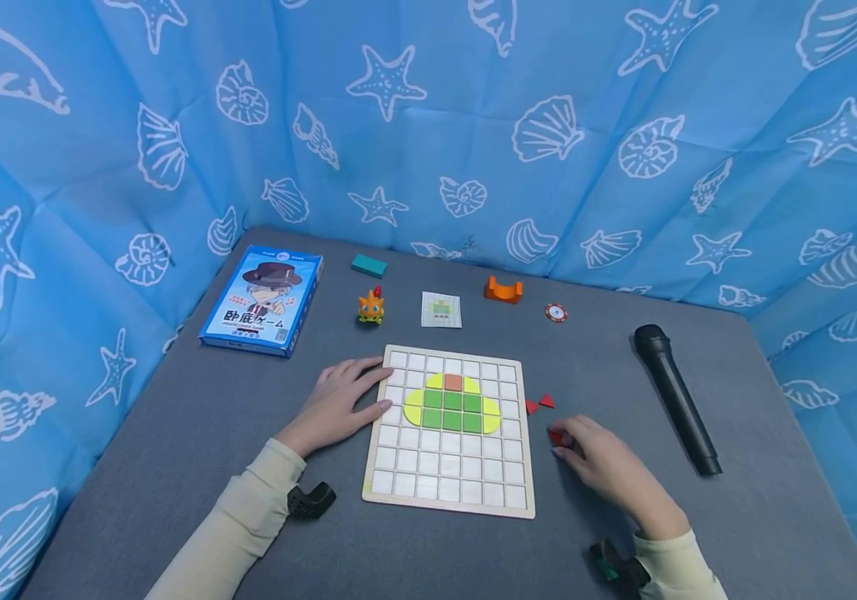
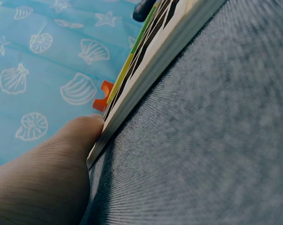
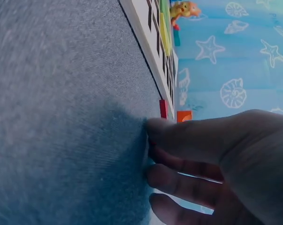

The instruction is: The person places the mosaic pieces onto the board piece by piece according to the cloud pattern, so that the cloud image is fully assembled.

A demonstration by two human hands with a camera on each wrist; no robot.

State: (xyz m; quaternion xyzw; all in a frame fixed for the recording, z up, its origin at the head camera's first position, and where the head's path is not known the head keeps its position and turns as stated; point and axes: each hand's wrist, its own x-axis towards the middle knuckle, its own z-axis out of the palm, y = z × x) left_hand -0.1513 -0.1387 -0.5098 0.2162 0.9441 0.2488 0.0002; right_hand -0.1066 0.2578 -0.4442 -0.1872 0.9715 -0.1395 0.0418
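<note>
A wooden grid board (image 1: 449, 492) lies flat on the table, its small squares mostly white. On it sit several green square tiles (image 1: 453, 401), rounded yellow tiles (image 1: 413, 408) on both sides and above, and one orange-brown square tile (image 1: 453, 382). My left hand (image 1: 338, 400) rests at the board's left edge, fingers extended onto the rim; the thumb (image 2: 92, 124) touches the edge in the left wrist view. Right of the board, my right hand (image 1: 601, 458) pinches a red piece (image 1: 557, 437) at the tabletop, mostly hidden by thumb and fingers. Two red triangle tiles (image 1: 546, 401) lie just beyond it.
Behind the board are a small pattern card (image 1: 441, 309), an orange toy figure (image 1: 371, 307), a teal block (image 1: 369, 266), an orange arch block (image 1: 503, 290) and a poker chip (image 1: 556, 312). A blue game box (image 1: 262, 300) lies left, a black microphone (image 1: 676, 400) right.
</note>
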